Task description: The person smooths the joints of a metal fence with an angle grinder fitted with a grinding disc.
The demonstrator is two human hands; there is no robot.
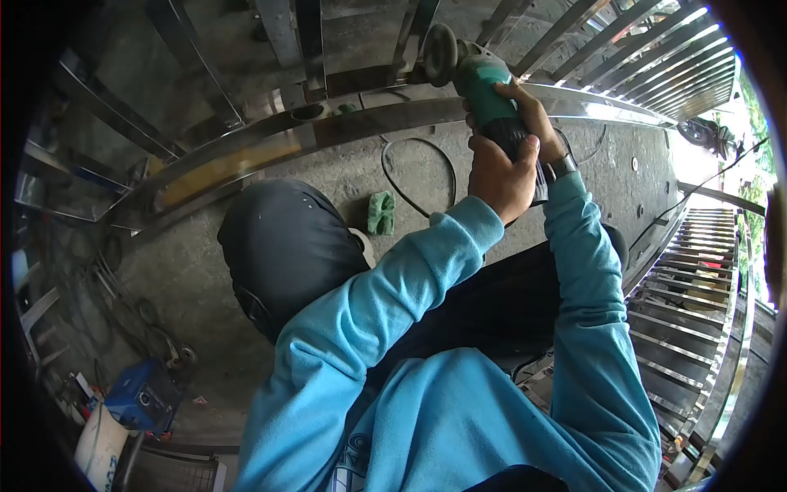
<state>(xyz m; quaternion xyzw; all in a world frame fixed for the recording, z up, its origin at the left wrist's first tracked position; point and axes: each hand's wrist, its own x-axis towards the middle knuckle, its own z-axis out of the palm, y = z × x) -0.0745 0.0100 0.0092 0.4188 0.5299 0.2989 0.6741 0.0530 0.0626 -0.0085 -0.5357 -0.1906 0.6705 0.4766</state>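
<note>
Both my hands are wrapped around a green and black angle grinder (490, 88). My left hand (502, 179) is closed on its black rear part, with the thumb lying along the top. Further forward, my right hand (534, 119) grips the green body from the right side. The grinder's round grey wheel (441, 55) points away from me, close over the shiny metal frame (385, 117). A dark cable (418, 139) loops on the floor below.
A green block-like item (381, 213) lies on the concrete floor by my knee. Barred metal panels (689, 303) stand to the right, with more bars (639, 49) at upper right. At lower left are a blue machine (143, 396) and a white container (100, 449).
</note>
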